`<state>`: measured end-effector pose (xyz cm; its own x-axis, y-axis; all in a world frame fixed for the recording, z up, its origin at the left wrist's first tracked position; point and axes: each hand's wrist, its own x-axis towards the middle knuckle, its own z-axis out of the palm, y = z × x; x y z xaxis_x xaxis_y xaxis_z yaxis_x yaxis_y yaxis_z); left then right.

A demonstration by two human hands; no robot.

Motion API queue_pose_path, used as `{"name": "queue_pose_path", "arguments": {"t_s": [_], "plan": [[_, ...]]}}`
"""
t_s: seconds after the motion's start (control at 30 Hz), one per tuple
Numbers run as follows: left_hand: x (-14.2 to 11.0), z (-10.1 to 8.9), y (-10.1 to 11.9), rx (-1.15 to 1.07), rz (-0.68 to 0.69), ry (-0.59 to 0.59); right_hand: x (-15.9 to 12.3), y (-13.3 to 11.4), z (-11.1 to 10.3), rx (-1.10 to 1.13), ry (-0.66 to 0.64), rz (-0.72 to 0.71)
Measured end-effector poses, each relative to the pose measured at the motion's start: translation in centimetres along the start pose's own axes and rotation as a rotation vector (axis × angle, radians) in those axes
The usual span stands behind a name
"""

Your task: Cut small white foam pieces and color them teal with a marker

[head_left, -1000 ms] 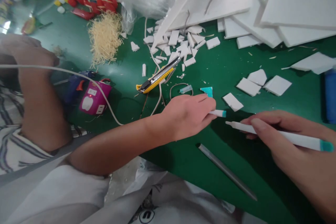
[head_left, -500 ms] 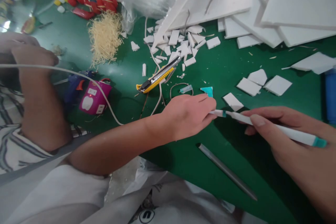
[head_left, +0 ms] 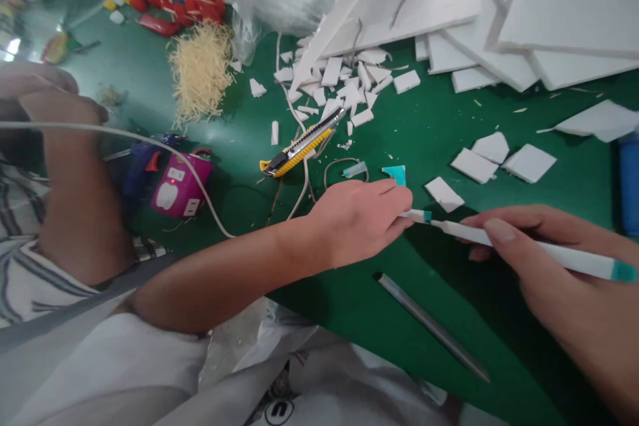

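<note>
My right hand grips a white marker pen with a teal end, its nib pointing left. Closed around a small white piece with a teal end is my left hand; most of the piece is hidden by the fingers. The nib is at the teal end, apparently touching it. Just above the left fingers lies a teal-topped scrap. White foam squares are above the right hand, and a grey metal rod lies below the hands.
A yellow utility knife lies beside a heap of white foam scraps. White foam sheets are stacked at the back right. A magenta power block and white cable are at left, near another person's arm.
The marker moved left and up until its nib met the white piece, then shifted slightly right and down along the teal end. My left hand has stayed nearly still.
</note>
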<state>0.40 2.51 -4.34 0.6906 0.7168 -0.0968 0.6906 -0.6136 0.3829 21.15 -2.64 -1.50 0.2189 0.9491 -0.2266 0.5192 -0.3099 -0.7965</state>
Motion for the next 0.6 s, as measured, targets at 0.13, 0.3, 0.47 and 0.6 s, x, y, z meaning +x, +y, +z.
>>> {"name": "queue_pose_path", "arguments": {"t_s": [0.13, 0.3, 0.47, 0.6], "plan": [[0.01, -0.08, 0.01, 0.001, 0.001, -0.01, -0.2, -0.14, 0.21, 0.011, 0.002, 0.011], [-0.04, 0.02, -0.02, 0.0, -0.007, -0.008, -0.15, -0.13, 0.33, 0.034, -0.007, 0.007], [-0.03, 0.04, -0.1, -0.002, -0.004, -0.003, 0.09, 0.06, 0.41, -0.012, 0.033, -0.01], [0.01, -0.02, -0.1, 0.004, -0.002, -0.004, 0.05, -0.06, 0.33, 0.036, -0.014, 0.006]]}}
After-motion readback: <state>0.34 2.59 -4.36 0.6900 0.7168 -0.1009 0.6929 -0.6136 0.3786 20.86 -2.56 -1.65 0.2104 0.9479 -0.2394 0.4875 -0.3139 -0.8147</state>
